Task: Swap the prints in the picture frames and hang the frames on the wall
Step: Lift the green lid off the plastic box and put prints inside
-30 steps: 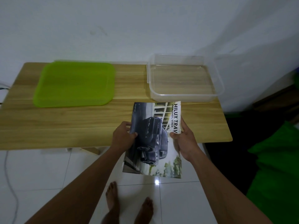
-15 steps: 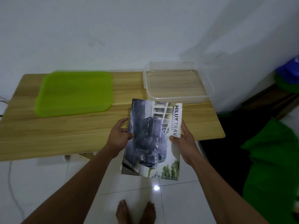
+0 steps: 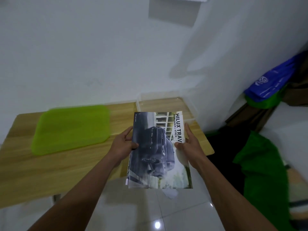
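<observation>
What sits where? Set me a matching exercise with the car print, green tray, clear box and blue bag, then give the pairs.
Things: 1 car print; 2 green tray; 3 clear box; 4 blue bag.
Places: A table, left part; B room's right side; C table, right rear corner; D gripped by left hand and right hand.
Pairs: 1-D; 2-A; 3-C; 4-B.

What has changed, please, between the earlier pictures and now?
The print has lifted toward the wall, its top edge now overlapping the clear tray in view. The left hand and right hand still hold its sides; the green tray and table stayed put.
</observation>
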Motion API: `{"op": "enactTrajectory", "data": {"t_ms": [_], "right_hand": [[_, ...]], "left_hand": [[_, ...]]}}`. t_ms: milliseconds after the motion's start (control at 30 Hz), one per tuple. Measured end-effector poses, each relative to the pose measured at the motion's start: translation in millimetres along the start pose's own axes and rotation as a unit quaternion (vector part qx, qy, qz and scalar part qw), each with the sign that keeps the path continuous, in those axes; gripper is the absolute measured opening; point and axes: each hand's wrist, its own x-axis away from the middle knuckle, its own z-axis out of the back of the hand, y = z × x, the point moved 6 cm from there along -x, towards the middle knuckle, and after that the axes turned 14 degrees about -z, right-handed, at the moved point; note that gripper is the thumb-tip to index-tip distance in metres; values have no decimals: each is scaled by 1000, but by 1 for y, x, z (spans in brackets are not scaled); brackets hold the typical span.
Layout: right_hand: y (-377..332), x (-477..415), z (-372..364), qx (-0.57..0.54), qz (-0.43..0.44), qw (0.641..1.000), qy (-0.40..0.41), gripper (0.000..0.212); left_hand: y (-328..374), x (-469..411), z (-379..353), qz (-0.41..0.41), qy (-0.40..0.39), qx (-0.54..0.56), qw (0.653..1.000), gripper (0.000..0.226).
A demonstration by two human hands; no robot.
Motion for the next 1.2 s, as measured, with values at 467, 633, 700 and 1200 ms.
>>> {"op": "enactTrajectory", "data": {"t_ms": [467,633,700,1200], "right_hand": [[-87,-133,46,124,12,991,-49,93],[-130,-221,49,237,23,963,-127,96],[-148,-256,42,295,36,942,-156,98],[-159,-366,-85,691,207,651,-236,97]], "left_hand": [[3,-101,-48,-11,47,-11,999,83],[-11,-149,-54,9,91,-75,993,71],[-9,-167,-46,-54,108,-255,959,68],[-74,-208,-51,1,-72,-399,914,155]]}}
